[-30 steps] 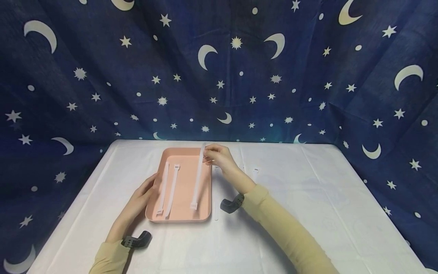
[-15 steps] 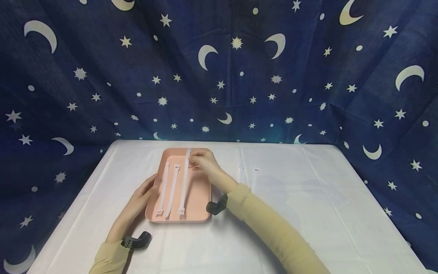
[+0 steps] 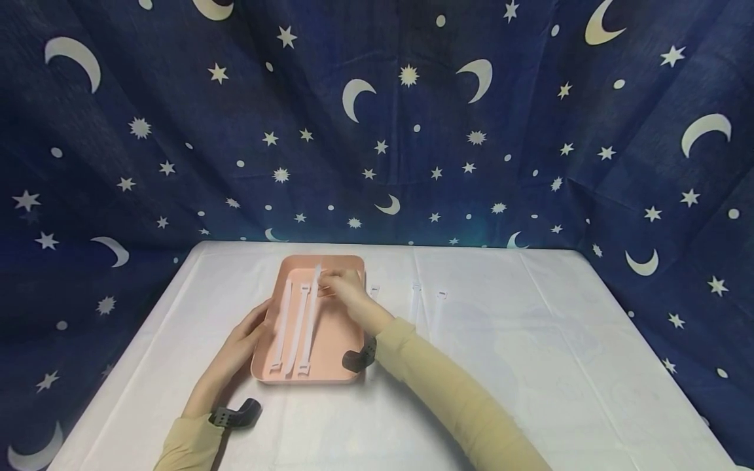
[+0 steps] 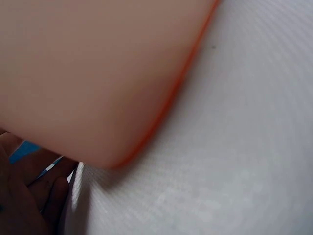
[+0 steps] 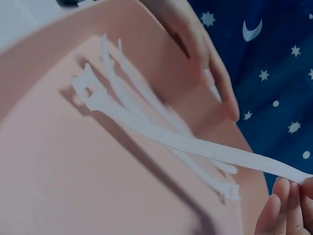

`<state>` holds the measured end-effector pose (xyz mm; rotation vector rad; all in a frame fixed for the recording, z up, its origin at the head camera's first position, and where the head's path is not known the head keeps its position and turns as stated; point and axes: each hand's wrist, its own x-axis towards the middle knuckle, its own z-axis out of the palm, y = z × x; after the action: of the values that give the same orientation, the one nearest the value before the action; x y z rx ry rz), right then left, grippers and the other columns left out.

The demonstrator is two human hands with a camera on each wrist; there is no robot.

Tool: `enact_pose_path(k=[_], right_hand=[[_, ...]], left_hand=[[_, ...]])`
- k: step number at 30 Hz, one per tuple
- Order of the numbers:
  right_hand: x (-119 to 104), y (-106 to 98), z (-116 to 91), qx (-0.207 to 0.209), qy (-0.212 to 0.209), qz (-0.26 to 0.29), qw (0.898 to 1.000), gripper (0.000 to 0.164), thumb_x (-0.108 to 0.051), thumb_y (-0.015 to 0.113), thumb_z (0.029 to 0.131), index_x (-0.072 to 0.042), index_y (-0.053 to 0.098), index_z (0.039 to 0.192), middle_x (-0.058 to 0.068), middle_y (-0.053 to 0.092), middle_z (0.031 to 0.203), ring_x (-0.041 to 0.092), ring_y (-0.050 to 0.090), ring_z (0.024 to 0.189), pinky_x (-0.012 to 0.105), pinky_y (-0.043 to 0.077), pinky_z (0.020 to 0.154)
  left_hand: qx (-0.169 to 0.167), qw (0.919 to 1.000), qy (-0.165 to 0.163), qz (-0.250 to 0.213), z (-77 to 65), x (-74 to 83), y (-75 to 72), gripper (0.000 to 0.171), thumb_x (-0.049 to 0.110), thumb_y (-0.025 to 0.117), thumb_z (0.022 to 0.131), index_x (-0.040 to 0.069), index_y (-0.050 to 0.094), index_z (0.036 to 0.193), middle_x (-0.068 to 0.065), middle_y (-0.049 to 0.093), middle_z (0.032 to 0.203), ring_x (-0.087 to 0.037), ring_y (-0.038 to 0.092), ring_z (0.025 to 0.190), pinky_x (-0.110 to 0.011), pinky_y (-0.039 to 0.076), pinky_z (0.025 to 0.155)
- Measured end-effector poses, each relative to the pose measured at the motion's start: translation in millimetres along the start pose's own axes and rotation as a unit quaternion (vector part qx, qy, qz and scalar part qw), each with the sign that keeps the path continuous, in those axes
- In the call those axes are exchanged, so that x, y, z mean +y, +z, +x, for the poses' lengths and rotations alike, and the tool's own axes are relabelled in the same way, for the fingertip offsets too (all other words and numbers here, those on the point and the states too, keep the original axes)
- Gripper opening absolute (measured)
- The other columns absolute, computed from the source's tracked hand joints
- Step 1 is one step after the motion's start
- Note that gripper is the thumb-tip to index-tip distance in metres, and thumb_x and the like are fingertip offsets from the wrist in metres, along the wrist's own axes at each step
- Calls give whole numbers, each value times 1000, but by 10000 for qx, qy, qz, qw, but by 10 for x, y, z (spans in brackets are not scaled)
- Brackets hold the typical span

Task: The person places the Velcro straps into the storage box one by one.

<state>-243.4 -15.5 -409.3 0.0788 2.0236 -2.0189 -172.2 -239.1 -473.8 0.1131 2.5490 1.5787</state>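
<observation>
In the head view my right hand (image 3: 340, 286) is over the pink tray (image 3: 338, 327), pinching one end of a white cable tie (image 3: 311, 320) between thumb and fingertips. The tie slants down toward the tray's near side, its slotted head (image 5: 90, 90) lowest in the head view. Left of it, two more white cable ties lie side by side on the tray floor, one (image 3: 301, 324) with its head at the far end, the other (image 3: 283, 327) with its head at the near end. My left hand (image 3: 243, 332) rests at the tray's left wall with fingers fairly straight.
Right of the tray on the white tablecloth (image 3: 530, 366) lie more white cable ties, among them one (image 3: 415, 301) and another (image 3: 441, 304) farther right. One tie head (image 3: 375, 290) shows beside the tray, partly behind my right arm. A dark star-patterned curtain (image 3: 389, 131) hangs behind the table.
My right hand has carried the cable tie left over the tray and lowered it beside the two ties lying there. My left hand has stayed at the tray's side.
</observation>
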Motion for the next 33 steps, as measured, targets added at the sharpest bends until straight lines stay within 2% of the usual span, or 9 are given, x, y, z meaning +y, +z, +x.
enact_pose_path(k=[6, 12, 16, 22, 33], right_hand=[[95, -9, 50, -28, 220, -1, 9998, 25, -4, 58, 89, 6, 64, 111, 1, 61, 79, 8, 61, 63, 35, 60, 83], [135, -12, 74, -26, 319, -110, 9994, 24, -3, 58, 88, 5, 65, 109, 2, 62, 80, 7, 60, 62, 25, 60, 71], [141, 16, 72, 15, 357, -270, 9990, 24, -2, 59, 87, 5, 65, 109, 3, 62, 82, 9, 61, 64, 26, 60, 71], [169, 49, 69, 43, 285, -547, 9981, 20, -2, 59, 86, 5, 67, 103, 2, 60, 74, 11, 61, 61, 28, 60, 66], [220, 63, 70, -3, 242, -518, 9984, 19, -2, 60, 86, 5, 66, 102, 1, 58, 74, 10, 59, 59, 25, 59, 63]], left_hand=[[-2, 10000, -35, -15, 4, -1, 9, 57, 40, 41, 102, 19, 25, 153, -19, 21, 159, -42, 13, 148, -62, 14, 119], [-23, 10000, -40, -8, 14, 6, 9, 58, 41, 42, 102, 20, 25, 153, -19, 21, 159, -42, 13, 148, -62, 15, 119], [-30, 10000, -23, -21, 17, 11, 11, 58, 41, 42, 102, 20, 25, 153, -19, 21, 159, -42, 14, 148, -61, 15, 119], [-45, 10000, -56, -34, 23, 11, 18, 60, 44, 42, 101, 20, 24, 153, -19, 21, 159, -42, 14, 148, -61, 15, 119], [-21, 10000, -57, -7, 9, 10, 4, 59, 43, 42, 101, 20, 25, 153, -19, 22, 159, -42, 14, 148, -62, 15, 119]])
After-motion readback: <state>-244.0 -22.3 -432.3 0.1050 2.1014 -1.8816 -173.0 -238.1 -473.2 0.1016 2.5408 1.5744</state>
